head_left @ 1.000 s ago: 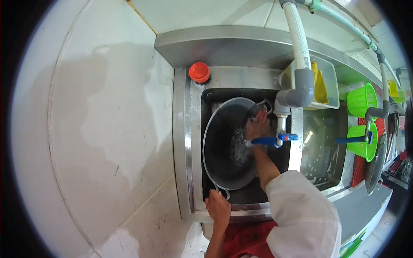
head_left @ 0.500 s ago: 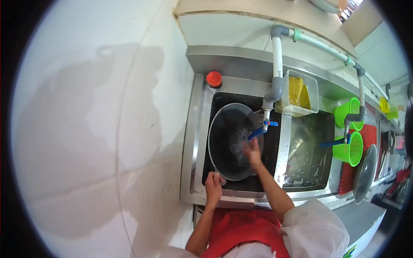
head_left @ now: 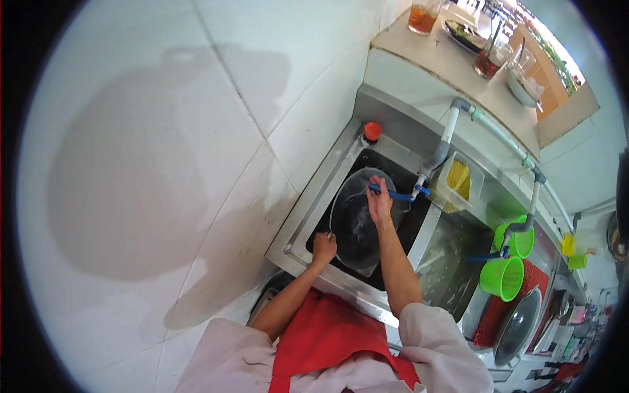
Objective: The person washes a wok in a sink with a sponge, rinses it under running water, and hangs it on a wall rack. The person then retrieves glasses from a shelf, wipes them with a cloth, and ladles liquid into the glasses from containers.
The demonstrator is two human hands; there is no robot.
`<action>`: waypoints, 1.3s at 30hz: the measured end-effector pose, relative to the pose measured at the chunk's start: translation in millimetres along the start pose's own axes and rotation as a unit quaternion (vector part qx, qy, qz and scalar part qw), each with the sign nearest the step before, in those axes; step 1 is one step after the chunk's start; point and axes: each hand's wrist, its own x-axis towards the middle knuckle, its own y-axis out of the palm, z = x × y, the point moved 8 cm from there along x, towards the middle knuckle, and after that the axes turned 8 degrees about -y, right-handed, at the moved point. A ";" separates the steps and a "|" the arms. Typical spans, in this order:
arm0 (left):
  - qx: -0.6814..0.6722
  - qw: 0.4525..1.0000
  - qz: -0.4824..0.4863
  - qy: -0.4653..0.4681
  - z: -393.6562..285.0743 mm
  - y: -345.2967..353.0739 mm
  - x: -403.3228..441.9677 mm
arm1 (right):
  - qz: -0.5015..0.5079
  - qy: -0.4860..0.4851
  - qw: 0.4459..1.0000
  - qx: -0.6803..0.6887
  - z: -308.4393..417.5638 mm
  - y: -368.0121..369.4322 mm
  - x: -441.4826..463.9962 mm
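A large, round, dark pan (head_left: 350, 229) with a pale rim sits tilted in the left sink basin (head_left: 409, 243). My left hand (head_left: 324, 249) is closed on its near-left edge. Over the pan's far side, my right hand (head_left: 379, 204) grips the free end of a short blue hose (head_left: 398, 196), palm turned up. The hose runs from a tap with a blue handle (head_left: 424, 190). Water shows as pale streaks inside the pan.
On the right, a second basin (head_left: 452, 262) holds cloudy water. Around it stand a clear tub (head_left: 452, 196) with yellow contents, green buckets (head_left: 502, 278) and a glass lid (head_left: 517, 326). A red-capped container (head_left: 372, 131) sits in the back corner; glasses (head_left: 424, 18) and dishes line the ledge.
My right hand has moved from beside the water stream onto the hose, now swung leftward over the pan. My left hand keeps the rim. The view has turned, bringing the ledge with dishes into sight.
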 end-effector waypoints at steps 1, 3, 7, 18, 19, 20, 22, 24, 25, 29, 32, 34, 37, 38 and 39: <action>-0.008 1.000 0.016 -0.012 2.7 2.3 1.1 | -0.005 -0.031 0.999 0.037 3.1 5.2 8.4; -0.008 0.998 0.049 -0.023 6.4 7.1 3.0 | 0.009 -0.039 0.997 0.060 1.0 16.9 21.3; -0.016 0.998 0.062 -0.010 8.4 6.0 2.8 | -0.011 -0.068 0.995 0.078 -0.5 19.4 34.8; 0.285 0.872 -0.054 0.394 -112.6 -38.6 67.1 | -0.175 -0.053 0.968 -0.169 26.3 -39.0 27.4; 0.287 0.867 0.002 0.407 -114.6 -29.2 92.6 | -0.190 -0.010 0.964 -0.186 29.4 -40.3 18.1; 0.284 0.868 0.000 0.407 -124.2 -25.7 108.7 | -0.204 0.034 0.957 -0.204 28.6 -43.1 11.0; 0.339 0.807 0.029 0.483 -141.9 -2.8 123.4 | -0.168 -0.023 0.969 -0.179 24.6 -52.0 17.7; 0.353 0.801 0.011 0.483 -159.3 14.5 146.6 | -0.137 -0.076 0.977 -0.146 19.0 -51.1 26.1; 0.368 0.794 -0.011 0.484 -168.4 22.2 158.8 | -0.132 -0.109 0.981 -0.090 21.9 -40.4 28.9; 0.267 0.857 -0.011 0.442 -192.6 39.0 191.6 | -0.131 -0.224 0.966 0.018 36.4 -19.6 34.6; 0.205 0.906 0.014 0.369 -220.5 38.4 201.1 | -0.116 -0.236 0.964 0.021 46.4 -7.5 35.8; 0.197 0.914 0.002 0.355 -232.9 48.1 209.6 | -0.120 -0.247 0.961 0.013 50.2 -7.9 38.4; 0.143 0.907 -0.023 0.395 -243.7 66.2 216.4 | -0.108 -0.243 0.964 -0.007 54.6 -5.2 38.8; 0.142 0.908 -0.020 0.394 -241.5 73.4 217.8 | -0.095 -0.229 0.969 -0.013 54.0 -2.7 37.7; 0.108 0.923 0.053 0.365 -240.2 81.8 216.3 | -0.096 -0.229 0.969 -0.015 52.4 -8.1 36.2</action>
